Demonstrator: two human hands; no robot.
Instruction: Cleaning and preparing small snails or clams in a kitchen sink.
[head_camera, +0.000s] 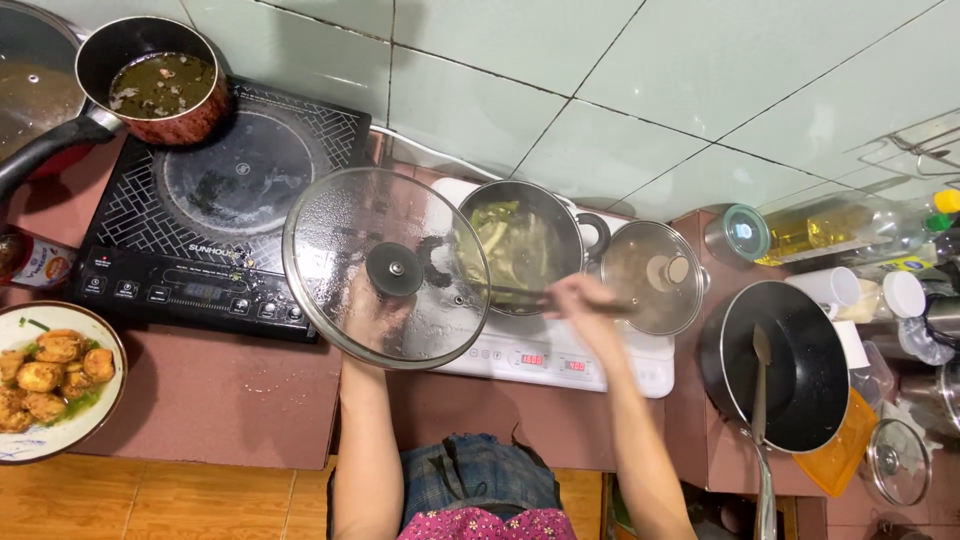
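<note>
My left hand (372, 322) grips a large round glass lid (330, 230) with a black knob and holds it tilted up, to the left of a steel pot (565, 215); the fingers show through the glass. The pot holds broth with green and pale vegetables (505, 245) and stands on a white induction cooker (560, 362). My right hand (582, 303) is closed on dark chopsticks (515, 296) whose tips reach into the pot.
A black induction cooker (220, 200) sits to the left, a red saucepan of dark soup (160, 85) at its corner. Bowl of fried pieces (50, 380) far left. A smaller glass lid (655, 275), a black wok with a spatula (785, 365) and an oil bottle (830, 225) are to the right.
</note>
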